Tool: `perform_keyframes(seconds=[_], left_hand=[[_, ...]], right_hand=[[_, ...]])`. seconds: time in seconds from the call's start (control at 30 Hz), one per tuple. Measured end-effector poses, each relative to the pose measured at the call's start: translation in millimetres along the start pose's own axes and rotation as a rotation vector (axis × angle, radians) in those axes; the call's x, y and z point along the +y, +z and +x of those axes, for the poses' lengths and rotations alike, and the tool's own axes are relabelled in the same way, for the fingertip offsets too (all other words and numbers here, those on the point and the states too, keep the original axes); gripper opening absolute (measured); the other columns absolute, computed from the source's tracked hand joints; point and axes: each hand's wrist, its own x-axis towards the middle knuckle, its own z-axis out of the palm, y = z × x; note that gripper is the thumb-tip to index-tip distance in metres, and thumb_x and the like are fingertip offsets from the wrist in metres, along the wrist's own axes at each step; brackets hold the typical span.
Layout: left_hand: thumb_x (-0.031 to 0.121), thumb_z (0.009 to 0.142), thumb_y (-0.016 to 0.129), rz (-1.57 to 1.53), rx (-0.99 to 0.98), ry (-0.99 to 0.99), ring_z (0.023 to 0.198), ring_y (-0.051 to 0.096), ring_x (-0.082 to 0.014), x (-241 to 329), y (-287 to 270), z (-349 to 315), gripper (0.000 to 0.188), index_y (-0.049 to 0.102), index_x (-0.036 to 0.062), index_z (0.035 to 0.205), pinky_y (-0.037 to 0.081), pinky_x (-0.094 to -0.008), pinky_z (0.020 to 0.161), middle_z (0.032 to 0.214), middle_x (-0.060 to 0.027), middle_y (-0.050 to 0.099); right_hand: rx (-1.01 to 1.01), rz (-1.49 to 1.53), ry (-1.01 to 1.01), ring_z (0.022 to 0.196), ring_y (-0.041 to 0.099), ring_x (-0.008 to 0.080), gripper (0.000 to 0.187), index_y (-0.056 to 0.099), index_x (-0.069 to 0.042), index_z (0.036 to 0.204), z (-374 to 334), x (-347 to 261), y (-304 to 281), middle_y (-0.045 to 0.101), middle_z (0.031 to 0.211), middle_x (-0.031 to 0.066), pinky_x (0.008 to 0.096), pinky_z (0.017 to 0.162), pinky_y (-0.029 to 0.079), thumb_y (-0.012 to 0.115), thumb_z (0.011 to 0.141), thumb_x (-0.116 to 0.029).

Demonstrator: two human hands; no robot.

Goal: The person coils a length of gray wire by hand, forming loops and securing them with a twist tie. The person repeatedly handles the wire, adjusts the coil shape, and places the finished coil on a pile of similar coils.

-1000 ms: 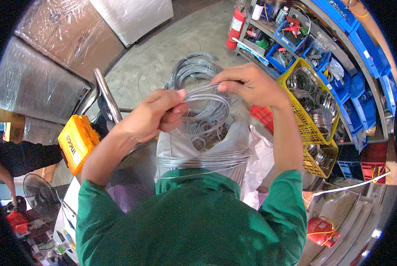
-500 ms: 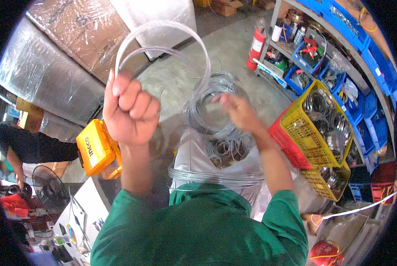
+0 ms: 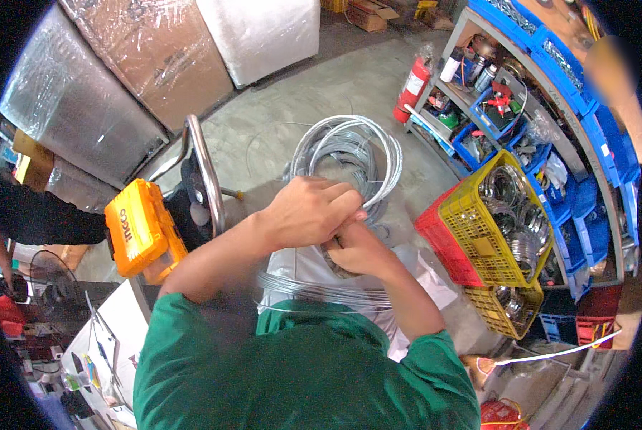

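Both my hands meet in the middle, in front of my chest. My left hand [image 3: 303,209] is closed, its fingertips crossing over the right one. My right hand [image 3: 361,249] is closed just below it, thumb and fingers bent inward. From the two hands a round loop of silvery wire rope [image 3: 394,161] extends forward, several turns thick. Exactly where the strands pass between the fingers is hidden. Beyond and beneath lies a larger grey coil of wire rope [image 3: 303,152]. A bundle of thin wire [image 3: 321,288] stretches across my lap, over white sheeting [image 3: 290,261].
On the right, a yellow crate [image 3: 471,233] with metal coils stands by a red crate [image 3: 439,240] and a shelf of blue bins [image 3: 575,197]. An orange case [image 3: 136,226] and a bent metal tube frame [image 3: 208,172] are left. A fire extinguisher [image 3: 412,89] stands ahead; another person [image 3: 41,211] is far left.
My left hand has come down and right with the wire loop, meeting my right hand. The loop now hangs over the coil ahead. The view has shifted, revealing the metal tube frame.
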Motion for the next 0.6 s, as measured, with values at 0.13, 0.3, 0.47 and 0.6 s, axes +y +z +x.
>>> perform_keyframes(seconds=[0.13, 0.3, 0.47, 0.6], left_hand=[[0.027, 0.091, 0.062, 0.088, -0.142, 0.007, 0.061, 0.062, -0.0267, -3, -6, -9, 0.025, 0.048, 0.0083, 0.083, 0.051, -0.0397, 0.054, 0.075, -0.0068, 0.057], [0.029, 0.093, 0.06, 0.159, -0.201, 0.057, 0.058, 0.063, -0.0251, -12, -1, -32, 0.024, 0.051, 0.0088, 0.084, 0.051, -0.0386, 0.053, 0.07, -0.005, 0.059], [0.034, 0.095, 0.058, 0.102, -0.302, -0.002, 0.058, 0.063, -0.0276, -17, -6, -53, 0.028, 0.051, 0.0094, 0.083, 0.05, -0.0408, 0.054, 0.066, -0.0054, 0.058], [0.039, 0.096, 0.056, 0.048, -0.359, -0.014, 0.058, 0.063, -0.0296, -9, -6, -61, 0.034, 0.049, 0.0095, 0.082, 0.05, -0.0423, 0.054, 0.063, -0.0065, 0.057]], right_hand=[[-0.059, -0.118, 0.178, 0.085, 0.065, 0.0438, 0.023, 0.063, 0.001, 0.1, -11, -1, -11, 0.068, 0.093, 0.0213, 0.0489, 0.074, 0.051, 0.064, 0.089, -0.02], [-0.04, -0.365, 0.096, 0.072, 0.065, 0.0397, 0.019, 0.065, -0.004, 0.091, -23, -2, -20, 0.067, 0.082, 0.0155, 0.0482, 0.063, 0.051, 0.067, 0.09, -0.023], [0.067, -0.607, -0.124, 0.065, 0.064, 0.0273, 0.027, 0.062, -0.008, 0.083, -29, -4, -35, 0.06, 0.073, 0.0079, 0.0402, 0.056, 0.05, 0.074, 0.084, -0.032], [0.014, -0.771, -0.24, 0.06, 0.061, 0.0209, 0.026, 0.06, -0.012, 0.079, -39, -8, -45, 0.05, 0.066, 0.0031, 0.0356, 0.053, 0.048, 0.076, 0.082, -0.032]])
